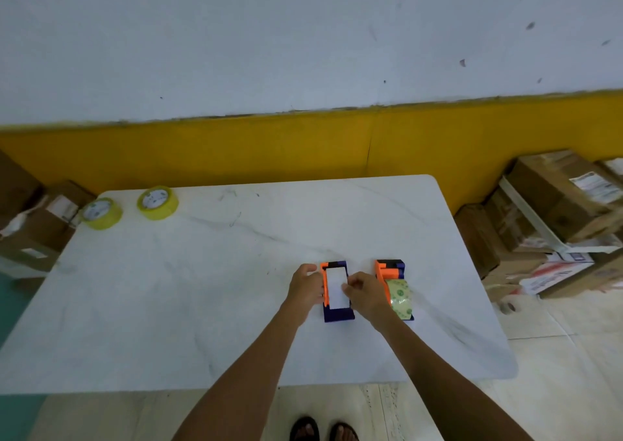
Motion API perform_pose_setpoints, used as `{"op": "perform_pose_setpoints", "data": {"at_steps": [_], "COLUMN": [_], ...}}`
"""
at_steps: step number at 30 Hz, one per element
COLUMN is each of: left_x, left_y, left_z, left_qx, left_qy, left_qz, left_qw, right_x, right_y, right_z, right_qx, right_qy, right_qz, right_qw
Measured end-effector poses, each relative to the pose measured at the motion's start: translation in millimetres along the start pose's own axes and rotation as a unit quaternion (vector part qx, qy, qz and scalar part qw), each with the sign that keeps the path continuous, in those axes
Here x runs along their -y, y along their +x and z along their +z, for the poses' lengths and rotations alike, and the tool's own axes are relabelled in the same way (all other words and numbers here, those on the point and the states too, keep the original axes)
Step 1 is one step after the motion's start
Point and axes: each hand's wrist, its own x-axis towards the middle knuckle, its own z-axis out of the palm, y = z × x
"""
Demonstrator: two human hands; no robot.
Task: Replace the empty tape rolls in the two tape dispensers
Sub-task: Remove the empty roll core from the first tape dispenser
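Note:
Two orange and purple tape dispensers stand side by side on the white table (202,305). The left dispenser (337,314) carries a white empty roll core (335,287). My left hand (305,287) holds that dispenser by its left side. My right hand (365,294) pinches the right edge of the white core. The right dispenser (391,268) carries a nearly used roll with green print (401,295), partly hidden behind my right hand. Two full yellowish tape rolls (101,213) (157,203) lie flat at the table's far left corner.
Cardboard boxes (556,211) are stacked on the floor to the right of the table, and more boxes (37,224) sit to the left. A yellow and white wall runs behind the table. My feet in sandals (323,429) show below the near edge.

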Motion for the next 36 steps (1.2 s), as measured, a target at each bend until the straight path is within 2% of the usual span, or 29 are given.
{"op": "perform_pose_setpoints", "data": {"at_steps": [8, 13, 15, 20, 26, 30, 36], "left_x": [30, 35, 28, 8, 20, 42, 72], "left_y": [1, -12, -16, -41, -95, -122, -145], "left_z": [-8, -17, -29, -89, -185, -241, -309], "left_qx": [0.017, 0.009, -0.016, -0.100, -0.234, -0.235, -0.315], "left_qy": [0.066, 0.158, 0.156, 0.023, -0.069, -0.083, -0.096], "left_qz": [-0.001, 0.019, 0.037, 0.073, 0.090, 0.088, 0.079], "left_qw": [0.998, 0.987, 0.987, 0.992, 0.966, 0.965, 0.941], "right_x": [-11, 29, 51, 94, 123, 140, 167], "right_y": [-7, -7, -8, -13, -49, -77, -108], "right_z": [-48, -67, -59, 14, 138, 203, 283], "right_qx": [-0.024, 0.013, 0.046, 0.168, 0.331, 0.389, 0.431], "right_qy": [0.018, 0.076, 0.090, 0.082, 0.035, 0.004, -0.041], "right_qz": [0.030, -0.027, -0.047, -0.083, -0.121, -0.143, -0.155], "right_qw": [0.999, 0.997, 0.994, 0.979, 0.935, 0.910, 0.888]}}
